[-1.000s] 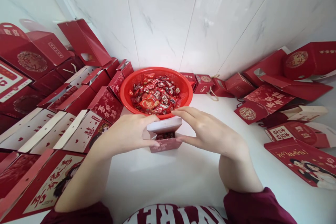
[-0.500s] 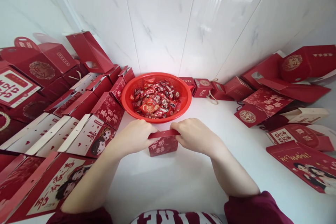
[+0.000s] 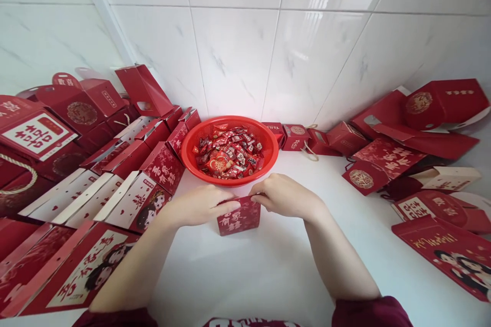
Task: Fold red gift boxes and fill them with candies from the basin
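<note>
A small red box [image 3: 240, 218] with pale lettering stands upright on the white table, between my hands. My left hand [image 3: 205, 206] grips its top left edge, thumb on the near face. At the top right corner, my right hand [image 3: 282, 195] pinches the box with fingers curled over the edge. Just behind the box sits a round red plastic basket [image 3: 187, 156] holding a heap of red-wrapped candies [image 3: 230, 153]. The fingertips behind the box are partly hidden.
Rows of red and white boxes [image 3: 163, 166] fill the left side, with larger red boxes [image 3: 71, 110] behind. More red boxes and bags [image 3: 391, 156] lie at the right. Small boxes [image 3: 295, 138] line the tiled wall [image 3: 238, 51]. White table surface [image 3: 245, 276] shows in front.
The view has tilted up, so things sit lower in the picture. My left thumb now lies across the box's upper front, and its top strip no longer stands up between my hands.
</note>
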Demonstrator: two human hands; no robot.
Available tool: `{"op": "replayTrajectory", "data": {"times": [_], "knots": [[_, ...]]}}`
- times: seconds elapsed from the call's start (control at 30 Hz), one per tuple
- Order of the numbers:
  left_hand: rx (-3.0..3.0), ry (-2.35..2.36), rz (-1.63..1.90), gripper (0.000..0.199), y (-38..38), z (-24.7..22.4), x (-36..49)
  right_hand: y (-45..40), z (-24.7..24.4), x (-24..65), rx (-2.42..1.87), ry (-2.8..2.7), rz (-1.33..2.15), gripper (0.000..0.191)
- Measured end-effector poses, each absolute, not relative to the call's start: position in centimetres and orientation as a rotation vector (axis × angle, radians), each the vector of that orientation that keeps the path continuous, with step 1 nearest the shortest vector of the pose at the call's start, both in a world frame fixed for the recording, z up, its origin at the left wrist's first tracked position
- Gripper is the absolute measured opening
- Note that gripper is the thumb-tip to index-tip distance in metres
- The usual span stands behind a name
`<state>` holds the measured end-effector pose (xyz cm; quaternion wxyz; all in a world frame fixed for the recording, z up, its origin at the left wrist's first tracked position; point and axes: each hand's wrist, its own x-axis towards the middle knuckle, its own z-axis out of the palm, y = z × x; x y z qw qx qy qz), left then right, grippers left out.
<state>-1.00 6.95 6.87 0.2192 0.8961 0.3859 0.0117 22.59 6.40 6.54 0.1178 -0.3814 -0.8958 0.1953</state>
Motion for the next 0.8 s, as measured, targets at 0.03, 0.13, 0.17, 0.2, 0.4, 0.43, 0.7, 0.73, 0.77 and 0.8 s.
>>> {"op": "replayTrajectory", "data": {"times": [0.03,0.13,0.17,0.2,0.4,0.43,0.7,0.73,0.77,0.8], "knots": [[2.51,1.052,0.021,0.042,7.0,7.0,-1.2,6.4,6.4,22.6,-1.125,-2.623,0.552,0.021],[2.615,1.078,0.036,0.041,6.9,7.2,-1.3,6.3,6.3,22.6,-1.15,-2.634,0.529,0.019],[2.644,1.085,0.082,0.035,6.7,7.2,-1.1,6.1,6.4,22.6,-1.158,-2.636,0.514,0.02],[2.663,1.084,0.137,0.028,6.5,7.2,-0.8,5.9,6.6,22.5,-1.166,-2.638,0.495,0.021],[2.693,1.085,0.236,0.017,4.6,8.3,0.8,3.9,8.3,22.7,-1.063,-2.587,0.555,0.021],[2.708,1.088,0.233,0.016,4.4,9.0,0.7,3.6,8.6,23.0,-1.017,-2.56,0.594,0.02],[2.952,1.359,0.621,0.033,3.9,18.5,-4.9,2.5,9.9,26.9,-1.08,-2.357,0.521,0.014],[2.964,1.477,0.676,0.038,4.2,19.9,-5.9,2.6,10.0,27.2,-1.107,-2.347,0.504,0.012],[2.967,1.607,0.722,0.044,4.6,21.3,-6.9,2.7,10.0,27.5,-1.13,-2.34,0.491,0.011],[2.964,1.726,0.741,0.05,5.1,22.7,-7.9,2.8,10.1,27.6,-1.145,-2.339,0.481,0.01]]}}
